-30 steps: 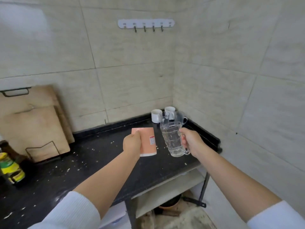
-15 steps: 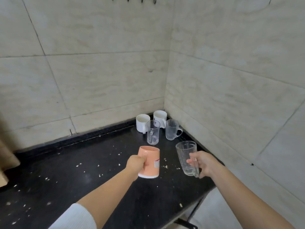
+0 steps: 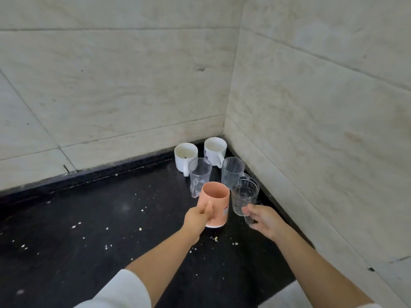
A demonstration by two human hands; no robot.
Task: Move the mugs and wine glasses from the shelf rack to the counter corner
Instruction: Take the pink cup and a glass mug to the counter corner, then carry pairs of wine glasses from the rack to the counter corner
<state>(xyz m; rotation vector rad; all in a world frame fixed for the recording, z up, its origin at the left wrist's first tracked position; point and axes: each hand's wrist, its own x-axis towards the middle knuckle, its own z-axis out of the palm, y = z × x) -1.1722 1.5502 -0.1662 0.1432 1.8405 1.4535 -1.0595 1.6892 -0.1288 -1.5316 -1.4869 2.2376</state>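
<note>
Both hands have carried their mugs forward toward the corner at frame centre: the left hand (image 3: 198, 216) grips the pink mug (image 3: 215, 203), the right hand (image 3: 263, 218) a clear glass mug (image 3: 244, 196) by its handle. Two white mugs (image 3: 186, 155) and two glass mugs (image 3: 199, 174) already stand on the counter (image 3: 89, 218) there; these two are not yet set down, and whether any remain on the rack is out of view.

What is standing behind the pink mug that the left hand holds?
Directly behind the pink mug stands a clear glass mug, and behind that a white mug near the wall. The pink mug covers the glass mug's lower right part.
</note>
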